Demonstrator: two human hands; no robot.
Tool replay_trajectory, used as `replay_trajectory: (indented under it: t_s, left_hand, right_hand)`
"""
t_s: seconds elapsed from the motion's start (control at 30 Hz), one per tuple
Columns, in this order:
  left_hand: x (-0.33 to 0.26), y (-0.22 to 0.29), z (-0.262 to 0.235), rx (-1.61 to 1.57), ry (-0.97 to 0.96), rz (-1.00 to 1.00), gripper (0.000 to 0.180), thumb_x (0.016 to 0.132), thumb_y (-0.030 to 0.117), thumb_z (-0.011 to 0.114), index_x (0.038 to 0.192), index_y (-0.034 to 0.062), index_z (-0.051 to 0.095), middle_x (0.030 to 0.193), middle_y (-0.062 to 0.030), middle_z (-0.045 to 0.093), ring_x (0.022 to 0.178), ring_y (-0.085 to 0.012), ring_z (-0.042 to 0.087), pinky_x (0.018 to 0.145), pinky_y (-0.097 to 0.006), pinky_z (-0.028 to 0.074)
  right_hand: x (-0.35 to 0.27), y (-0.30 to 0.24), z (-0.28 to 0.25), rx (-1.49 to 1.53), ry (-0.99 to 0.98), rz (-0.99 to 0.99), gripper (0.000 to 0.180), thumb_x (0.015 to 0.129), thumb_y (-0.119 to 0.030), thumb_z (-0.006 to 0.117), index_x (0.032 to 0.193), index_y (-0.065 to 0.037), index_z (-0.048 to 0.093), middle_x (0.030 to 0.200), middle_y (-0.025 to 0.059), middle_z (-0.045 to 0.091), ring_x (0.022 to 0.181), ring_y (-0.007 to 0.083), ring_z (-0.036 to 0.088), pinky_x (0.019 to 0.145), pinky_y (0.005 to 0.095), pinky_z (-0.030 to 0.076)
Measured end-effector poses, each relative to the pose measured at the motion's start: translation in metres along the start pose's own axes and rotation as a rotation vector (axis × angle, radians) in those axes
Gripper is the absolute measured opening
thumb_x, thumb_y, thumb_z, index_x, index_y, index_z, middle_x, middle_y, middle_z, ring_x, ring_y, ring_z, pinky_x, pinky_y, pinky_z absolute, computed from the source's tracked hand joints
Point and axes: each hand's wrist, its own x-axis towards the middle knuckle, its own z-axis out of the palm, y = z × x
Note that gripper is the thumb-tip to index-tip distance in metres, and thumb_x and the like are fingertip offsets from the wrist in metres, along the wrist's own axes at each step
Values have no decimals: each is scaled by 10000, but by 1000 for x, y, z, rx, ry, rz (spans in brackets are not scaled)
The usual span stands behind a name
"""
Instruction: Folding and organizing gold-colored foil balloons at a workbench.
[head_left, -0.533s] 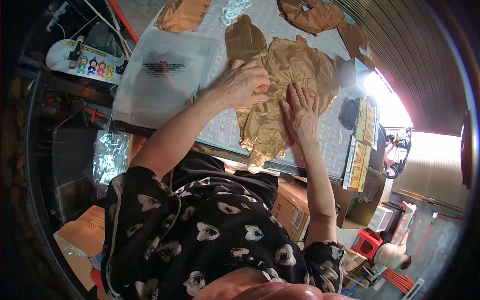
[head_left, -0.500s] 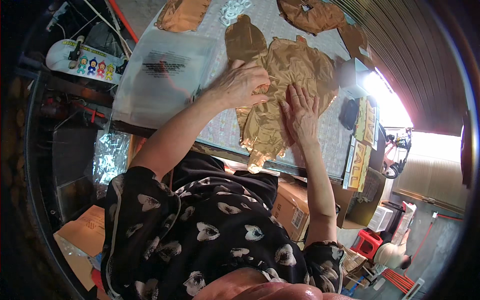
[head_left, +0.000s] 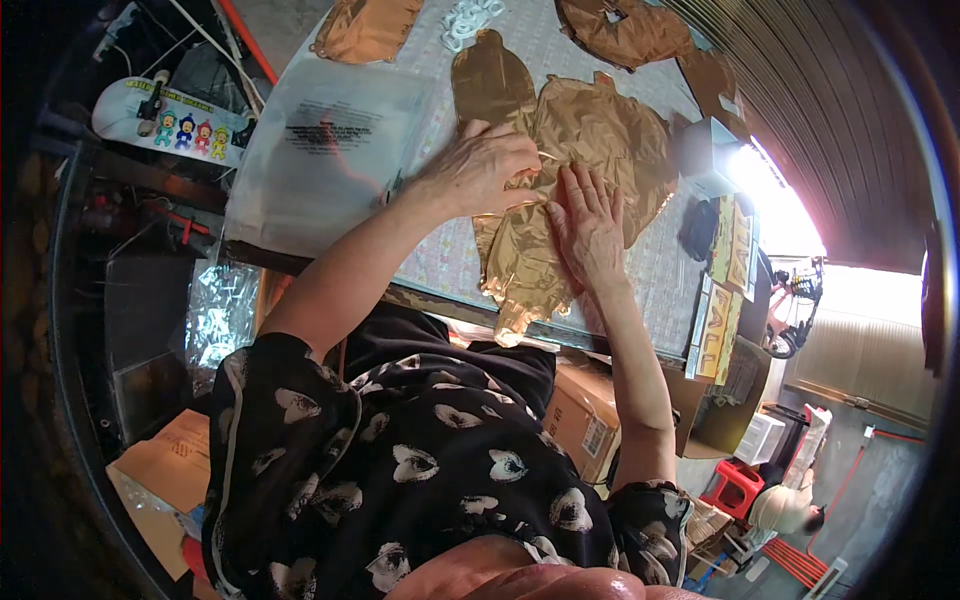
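A crumpled gold foil balloon point(head_left: 590, 150) was spread flat on the bench point(head_left: 680, 280), near its front edge, with its narrow tail point(head_left: 515, 325) hanging just over that edge. The left hand point(head_left: 480, 170) was laid on the balloon's left side, its fingers curled and its grip pinched shut on a thin pale straw point(head_left: 548, 157) that pointed across the foil. The right hand point(head_left: 588, 225) was pressed flat on the foil just beside it, palm down, fingers spread and extended, so that nothing was clasped in its grip; the foil was merely held down.

Behind the left hand, a second gold foil piece point(head_left: 490, 80) was seen lying partly under the balloon. To the left, a clear plastic bag point(head_left: 320, 150) with dark print was lying on the bench. Further foil pieces were placed at the far edge, one at the left point(head_left: 365, 28) and one at the right point(head_left: 625, 30). Yellow printed cards point(head_left: 725, 290) were stacked at the bench's right side. Cardboard boxes point(head_left: 585, 420) were seen below the bench.
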Motion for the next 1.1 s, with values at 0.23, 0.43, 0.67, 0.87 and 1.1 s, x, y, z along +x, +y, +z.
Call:
replay_trajectory:
  t_s: [0.23, 0.43, 0.67, 0.87, 1.1]
  left_hand:
    - [1, -4, 6, 62, 153, 51, 373, 908, 381, 744, 1162, 110, 710, 1266, -16, 644, 1194, -223, 567, 1043, -402, 369]
    - [4, -4, 3, 24, 88, -62, 332, 922, 348, 730, 1145, 103, 719, 1259, -10, 645, 1210, -227, 568, 1040, -414, 371]
    - [22, -22, 4, 88, 110, -110, 253, 931, 292, 690, 1092, 100, 731, 1180, -34, 676, 1130, -278, 621, 963, -473, 474]
    - [38, -29, -20, 145, 117, -138, 191, 918, 125, 635, 1038, 5, 723, 1042, -162, 714, 1021, -386, 663, 888, -434, 533]
    - [-8, 4, -48, 109, -65, -496, 191, 921, 139, 633, 969, -45, 651, 908, -246, 708, 924, -450, 677, 812, -480, 541]
  right_hand:
    - [-3, -1, 4, 10, 33, -1, 580, 1050, -360, 536, 1547, -81, 431, 1571, 150, 458, 1468, 327, 400, 1213, 550, 249]
    - [-4, 0, 6, 77, 70, 12, 562, 1049, -340, 537, 1539, -82, 443, 1571, 145, 457, 1467, 324, 402, 1204, 544, 272]
    - [-6, -3, 10, 69, 92, 24, 559, 1038, -365, 547, 1516, -84, 472, 1572, 127, 456, 1465, 322, 402, 1193, 550, 293]
    - [-5, -1, 15, 86, 131, 7, 554, 1036, -376, 548, 1502, -81, 495, 1561, 127, 476, 1461, 327, 407, 1189, 562, 283]
    - [-7, 4, 23, 70, 173, 16, 561, 1033, -391, 550, 1506, -93, 494, 1553, 119, 491, 1455, 324, 414, 1193, 556, 277]
